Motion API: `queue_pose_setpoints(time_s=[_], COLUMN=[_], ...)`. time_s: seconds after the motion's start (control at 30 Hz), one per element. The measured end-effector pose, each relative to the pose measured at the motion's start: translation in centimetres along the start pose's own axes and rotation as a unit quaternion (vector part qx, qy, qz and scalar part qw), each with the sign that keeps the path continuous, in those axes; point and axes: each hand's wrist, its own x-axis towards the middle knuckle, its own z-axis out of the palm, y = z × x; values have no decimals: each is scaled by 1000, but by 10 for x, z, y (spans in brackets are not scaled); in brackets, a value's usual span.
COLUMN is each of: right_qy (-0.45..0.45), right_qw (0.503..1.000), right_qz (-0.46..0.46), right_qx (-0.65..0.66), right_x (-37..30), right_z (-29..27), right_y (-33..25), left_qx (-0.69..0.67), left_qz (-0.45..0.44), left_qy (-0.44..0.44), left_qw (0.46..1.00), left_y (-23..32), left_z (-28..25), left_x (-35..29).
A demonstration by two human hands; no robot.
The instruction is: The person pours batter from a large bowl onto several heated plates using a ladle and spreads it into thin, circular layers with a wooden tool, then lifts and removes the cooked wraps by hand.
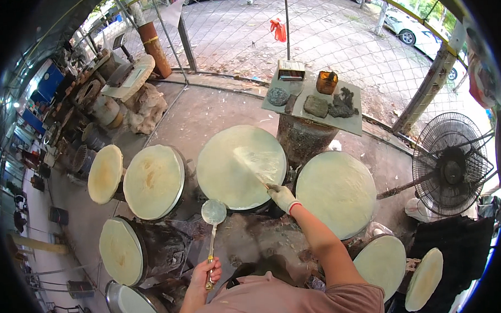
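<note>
Your gloved right hand [283, 198], fingers closed round the near end of a flat spreader [260, 177], sits at the lower right edge of the pale round sheet [223, 171], frame center. The tool slants up-left across the wet surface, probably to reach inward without your wrist crossing it; the glove likely guards against heat. Your bare left hand [204, 275], lower center, grips the ladle [214, 212] by its handle, bowl up by the sheet's lower-left rim, apparently kept close; contact unclear. Similar rounds [335, 195] arc about you, presumably for easy reach.
</note>
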Motion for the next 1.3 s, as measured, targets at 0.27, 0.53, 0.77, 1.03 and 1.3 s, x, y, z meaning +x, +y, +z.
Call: queue_pose_setpoints(time_s=[0.27, 0.53, 0.77, 1.03, 1.3], right_qy=[-25, 133, 54, 180, 156], right_qw=[998, 926, 908, 963, 912], right_qz=[46, 235, 178, 74, 148], right_qx=[38, 265, 377, 187, 348], right_x=[14, -106, -102, -88, -105], right_z=[-12, 52, 87, 74, 52], right_y=[1, 31, 13, 34, 29], left_qx=[105, 419, 60, 194, 332], left_qz=[3, 184, -18, 101, 102], left_qy=[8, 126, -108, -84, -20], left_qw=[994, 880, 992, 972, 938], left_y=[24, 9, 47, 52, 47], left_z=[4, 60, 59, 99, 110], left_x=[40, 127, 126, 45, 127])
